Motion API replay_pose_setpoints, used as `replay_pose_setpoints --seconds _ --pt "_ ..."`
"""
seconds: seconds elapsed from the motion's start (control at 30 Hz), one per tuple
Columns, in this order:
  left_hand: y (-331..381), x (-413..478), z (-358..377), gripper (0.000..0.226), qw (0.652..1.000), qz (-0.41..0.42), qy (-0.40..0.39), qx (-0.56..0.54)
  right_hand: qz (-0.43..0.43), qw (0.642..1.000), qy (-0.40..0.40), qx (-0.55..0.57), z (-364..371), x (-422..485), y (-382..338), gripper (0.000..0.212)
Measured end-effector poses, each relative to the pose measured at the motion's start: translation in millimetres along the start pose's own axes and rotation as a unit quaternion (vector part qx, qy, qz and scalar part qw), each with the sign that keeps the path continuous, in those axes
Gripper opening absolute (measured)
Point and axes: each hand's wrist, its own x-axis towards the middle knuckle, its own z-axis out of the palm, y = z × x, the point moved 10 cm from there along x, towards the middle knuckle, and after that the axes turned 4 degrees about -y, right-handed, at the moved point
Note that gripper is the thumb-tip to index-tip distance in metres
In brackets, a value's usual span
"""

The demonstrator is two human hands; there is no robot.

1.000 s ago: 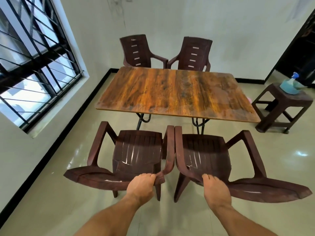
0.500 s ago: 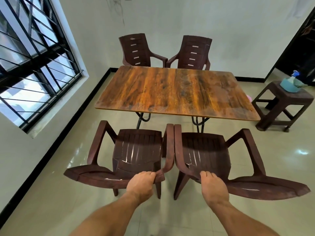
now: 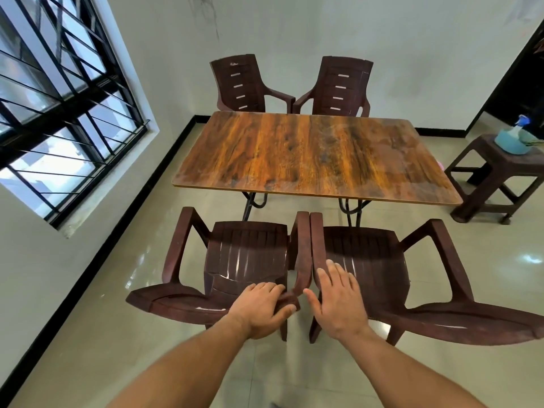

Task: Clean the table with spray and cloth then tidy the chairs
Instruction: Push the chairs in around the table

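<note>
Two brown plastic chairs stand side by side at the near edge of the wooden table, their arms touching. My left hand grips the top of the left chair's backrest at its right corner. My right hand hovers with fingers spread over the backrest of the right chair, holding nothing. Across the table two more chairs face me. A blue spray bottle rests on a brown stool at the right.
A barred window fills the left wall. The floor is glossy tile. A dark doorway opens at the far right behind the stool. White walls close the room behind the far chairs.
My right hand has let go of the right chair's backrest and lifted with fingers spread. My left hand keeps its grip. The near chairs sit slightly closer to the table.
</note>
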Motion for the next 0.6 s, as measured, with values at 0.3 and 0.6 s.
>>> replay_pose_setpoints --seconds 0.3,0.6 --pt "-126.3 -12.9 -32.4 0.073 0.993 -0.109 0.029 0.021 -0.103 0.993 -0.005 0.061 -1.9 75.0 -148.9 0.062" --pt "-307.7 -26.1 -60.1 0.075 0.984 -0.177 0.002 -0.002 -0.105 0.990 -0.088 -0.033 68.9 156.6 -285.6 0.069"
